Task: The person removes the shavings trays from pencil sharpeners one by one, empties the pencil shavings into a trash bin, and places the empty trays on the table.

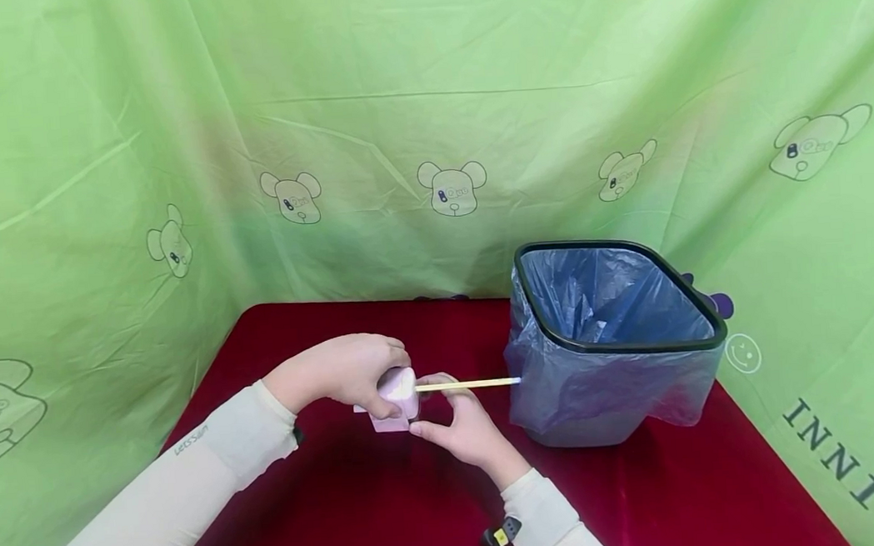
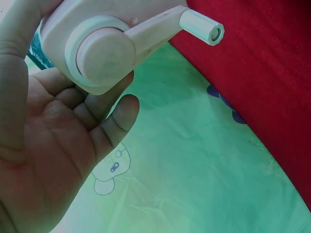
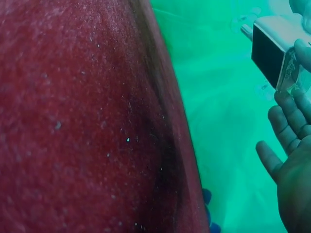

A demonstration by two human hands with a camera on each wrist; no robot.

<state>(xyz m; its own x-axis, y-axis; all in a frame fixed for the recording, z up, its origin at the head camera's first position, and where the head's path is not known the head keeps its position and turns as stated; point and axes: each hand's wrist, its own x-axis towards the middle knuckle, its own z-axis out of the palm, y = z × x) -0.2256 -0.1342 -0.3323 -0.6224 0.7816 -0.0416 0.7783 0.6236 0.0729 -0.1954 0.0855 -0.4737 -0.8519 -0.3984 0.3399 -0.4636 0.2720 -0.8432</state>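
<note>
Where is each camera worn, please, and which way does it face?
Head: worn there, facing forward and down at the red tablecloth and lined trash bin; left grip, right grip and sleeves show.
Left wrist: worn there, facing the hand-crank pencil sharpener; the left grip shows at left.
Right wrist: worn there, looking across the tablecloth at the sharpener; the right grip shows at right.
Shared: both wrist views show the sharpener and green curtain.

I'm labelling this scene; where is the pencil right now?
In the head view, the pencil is below and just right of centre, extending from the pink sharpener across the right hand, toward the bin on the right.
</note>
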